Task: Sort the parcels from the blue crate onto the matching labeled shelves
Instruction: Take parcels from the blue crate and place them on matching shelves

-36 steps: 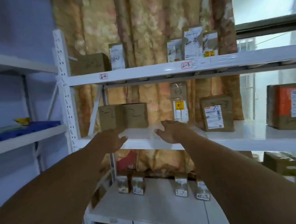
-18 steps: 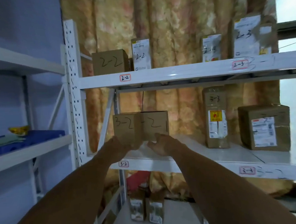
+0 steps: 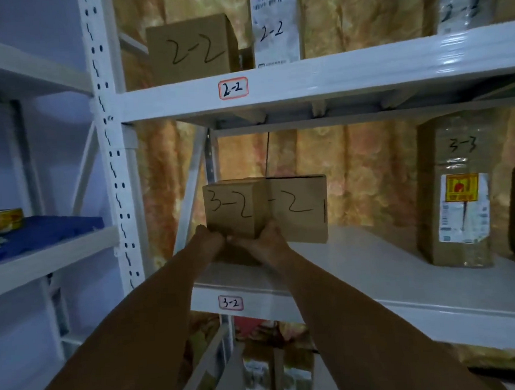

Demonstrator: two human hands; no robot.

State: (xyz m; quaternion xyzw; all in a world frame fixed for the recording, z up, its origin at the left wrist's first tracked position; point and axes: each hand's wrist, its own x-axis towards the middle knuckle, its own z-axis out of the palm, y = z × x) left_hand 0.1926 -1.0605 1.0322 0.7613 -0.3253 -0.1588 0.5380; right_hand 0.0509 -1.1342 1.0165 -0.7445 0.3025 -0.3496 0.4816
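Two hands at work: left hand [image 3: 212,239] and right hand [image 3: 265,238], apart a second ago, now clamp fingers on the box [image 3: 234,208] marked 3-2, sitting on its matching shelf [image 3: 362,266]. Placement looks nearly done.

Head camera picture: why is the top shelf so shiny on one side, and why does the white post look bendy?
Head view: light glares off the top shelf edge at the right. Head view: the wide lens bows the white post. Head view: the room is dim, so the left hand and right hand look dark, yet the 3-2 on the box is readable.
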